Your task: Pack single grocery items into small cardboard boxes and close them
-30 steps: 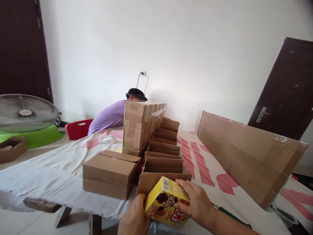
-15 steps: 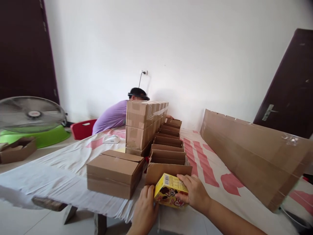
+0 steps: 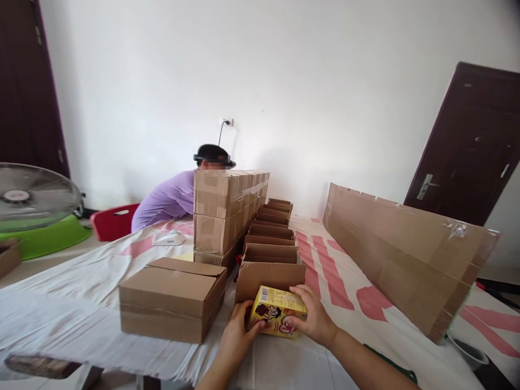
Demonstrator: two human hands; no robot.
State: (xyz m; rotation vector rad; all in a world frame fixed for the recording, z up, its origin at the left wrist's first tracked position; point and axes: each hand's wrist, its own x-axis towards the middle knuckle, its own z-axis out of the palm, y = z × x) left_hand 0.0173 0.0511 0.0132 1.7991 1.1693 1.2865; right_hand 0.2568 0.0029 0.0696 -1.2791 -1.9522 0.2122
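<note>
A yellow printed carton [image 3: 278, 313] with a barcode and cartoon figures lies tilted between my two hands, at the near end of the row of open boxes. My right hand [image 3: 314, 317] grips its right end, thumb on the front and fingers over the top. At the left end, my left hand [image 3: 239, 329] is closed round the lower corner, its thumb along the front. Just behind the carton rises the flap of an open cardboard box [image 3: 271, 275]; whether the carton touches it I cannot tell.
Left of my hands sits a cardboard box [image 3: 173, 298]. Stacked taped boxes [image 3: 211, 238] stand behind it, with a person in a purple top [image 3: 164, 200] beyond. A long cardboard panel [image 3: 398, 254] stands at the right on the cloth-covered table [image 3: 77, 287]. A fan [image 3: 36, 195] is at far left.
My view has swung slightly right. My left thumb has come onto the carton's front. The other person's hand, earlier at the far boxes, is out of sight now.
</note>
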